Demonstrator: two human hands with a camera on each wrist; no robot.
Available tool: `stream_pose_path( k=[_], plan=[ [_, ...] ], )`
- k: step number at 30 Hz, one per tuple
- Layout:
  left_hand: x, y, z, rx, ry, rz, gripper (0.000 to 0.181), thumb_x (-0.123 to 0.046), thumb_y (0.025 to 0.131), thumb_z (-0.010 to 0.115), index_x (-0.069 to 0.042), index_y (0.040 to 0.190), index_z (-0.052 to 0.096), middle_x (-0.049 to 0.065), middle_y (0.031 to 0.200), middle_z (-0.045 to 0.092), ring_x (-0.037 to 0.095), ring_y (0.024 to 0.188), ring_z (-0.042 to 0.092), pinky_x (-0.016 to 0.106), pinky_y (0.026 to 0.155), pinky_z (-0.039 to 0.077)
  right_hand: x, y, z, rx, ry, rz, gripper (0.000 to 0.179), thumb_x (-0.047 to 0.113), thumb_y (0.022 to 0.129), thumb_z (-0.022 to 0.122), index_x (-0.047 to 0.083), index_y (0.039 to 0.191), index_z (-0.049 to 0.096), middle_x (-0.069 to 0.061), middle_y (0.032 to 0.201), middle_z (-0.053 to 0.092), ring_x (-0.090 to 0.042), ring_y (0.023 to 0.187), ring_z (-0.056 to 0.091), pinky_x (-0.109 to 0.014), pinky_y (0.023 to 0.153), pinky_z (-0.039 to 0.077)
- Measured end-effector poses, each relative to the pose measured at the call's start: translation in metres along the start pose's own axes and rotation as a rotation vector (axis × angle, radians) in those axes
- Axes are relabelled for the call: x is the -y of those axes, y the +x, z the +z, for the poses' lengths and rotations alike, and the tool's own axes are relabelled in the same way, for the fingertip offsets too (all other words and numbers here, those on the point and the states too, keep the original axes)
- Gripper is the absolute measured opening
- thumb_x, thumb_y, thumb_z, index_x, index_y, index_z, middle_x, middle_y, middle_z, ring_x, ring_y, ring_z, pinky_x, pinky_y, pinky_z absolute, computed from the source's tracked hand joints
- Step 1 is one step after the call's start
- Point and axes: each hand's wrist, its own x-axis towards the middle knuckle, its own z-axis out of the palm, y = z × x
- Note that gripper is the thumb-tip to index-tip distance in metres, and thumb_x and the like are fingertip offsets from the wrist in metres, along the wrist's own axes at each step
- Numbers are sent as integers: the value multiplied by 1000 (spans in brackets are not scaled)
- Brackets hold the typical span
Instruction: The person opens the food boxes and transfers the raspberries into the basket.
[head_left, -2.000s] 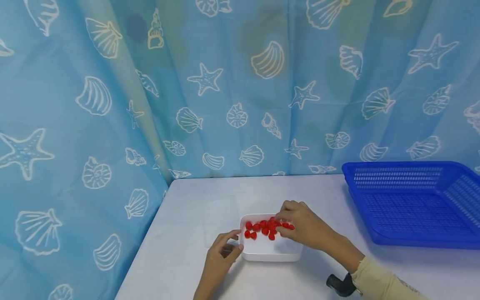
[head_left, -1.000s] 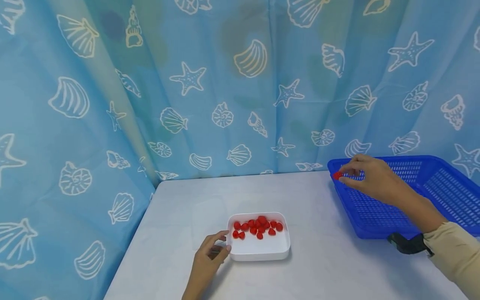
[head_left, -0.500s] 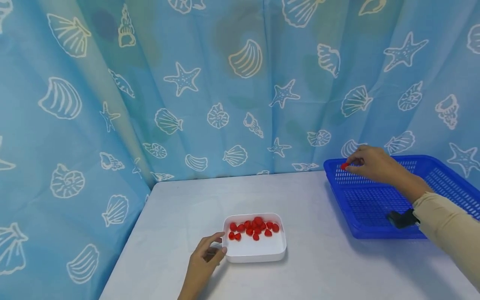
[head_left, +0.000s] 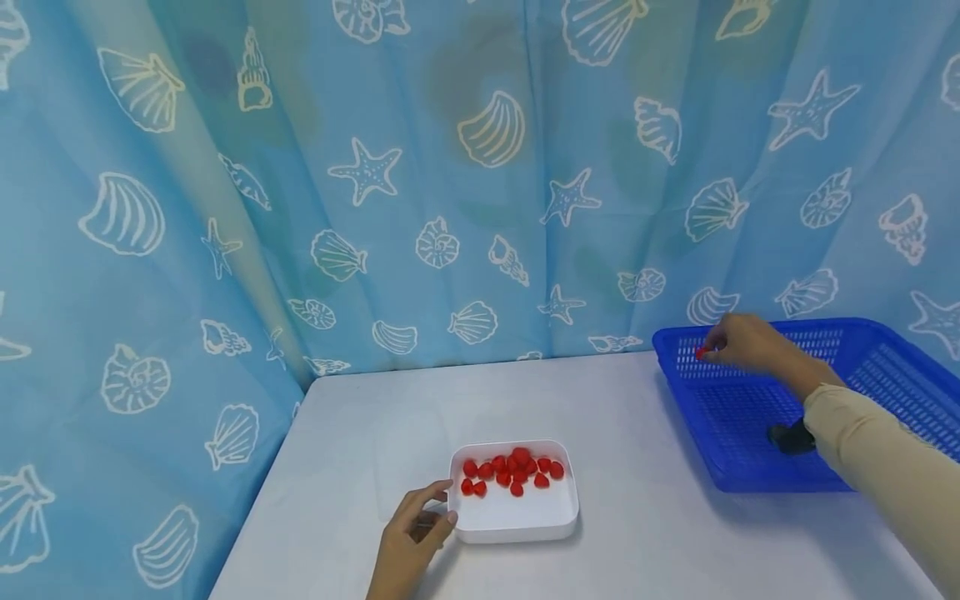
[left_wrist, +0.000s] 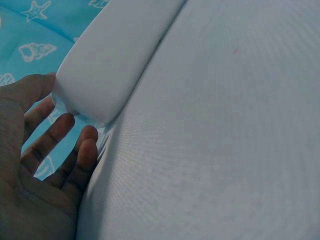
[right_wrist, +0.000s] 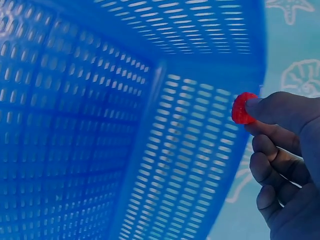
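A red raspberry with a bumpy surface is pinched between the thumb and index finger of my right hand. That hand is over the far left part of a blue plastic basket, with the berry in front of its slotted wall. My left hand rests at the left side of a white rectangular container; thumb and index fingertips are at its wall, and the other fingers are loosely bent. Several similar red berries lie in the container, mostly toward its far side.
A white cloth covers the table. Behind and to the left hangs a blue curtain with shell and starfish prints. A faint clear flat sheet or lid lies left of the container. A dark wrist camera sits under my right wrist.
My right hand has gone from the white container to over the blue basket with a raspberry, then dipped slightly lower against the basket's wall. The left hand has stayed at the container.
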Motion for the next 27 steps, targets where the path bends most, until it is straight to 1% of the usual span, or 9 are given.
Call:
stream_pose_path(
  k=[4,8,11,14,17,19,23,27],
  plan=[
    [3,-3,0,10,-17,-2,39,-33,82,68,-37,119,57,-7,107,54,12,82,61,22,65,52,-6,0,13,58,-5,18,16,21,78,71,5,80,70,0,74,64,-16,65,56,-35,56,48],
    [5,-1,2,-10,19,16,41,-35,82,68,-39,120,56,-10,107,54,9,81,60,21,69,51,-8,0,22,79,4,31,15,19,78,71,4,82,70,-1,76,65,-17,67,59,-39,58,51],
    [5,0,2,-22,50,17,41,-36,81,69,-40,120,55,-13,106,54,7,81,59,19,72,50,-8,2,27,108,24,27,15,17,78,71,3,83,71,-2,76,66,-18,68,61,-41,61,52],
    [5,0,1,-18,53,12,41,-36,81,68,-39,120,56,-12,106,54,7,81,59,20,72,50,-8,3,33,132,12,10,12,16,77,72,5,82,71,-2,76,66,-19,69,62,-41,63,52],
    [4,0,0,-12,61,13,41,-36,81,68,-39,120,56,-11,106,54,7,82,59,21,72,50,-9,4,40,153,-9,2,9,15,76,72,7,79,71,0,74,66,-18,67,61,-39,61,52],
    [3,0,0,-11,67,2,41,-36,81,68,-40,119,55,-12,105,54,7,82,59,20,73,50,-9,4,43,169,-23,-6,7,14,75,72,8,78,71,1,73,65,-16,65,60,-38,58,51],
    [2,0,0,-14,73,-20,41,-38,80,69,-43,118,55,-13,105,54,6,82,59,20,74,49,-10,3,49,174,-50,-22,10,18,75,73,8,77,71,1,72,65,-15,64,59,-38,58,51],
    [2,-1,-1,-10,61,-25,40,-39,80,69,-42,118,56,-12,105,54,7,83,59,21,75,49,-9,2,53,182,-65,-25,13,20,75,74,8,77,71,0,73,65,-17,65,60,-40,59,51]
  ],
)
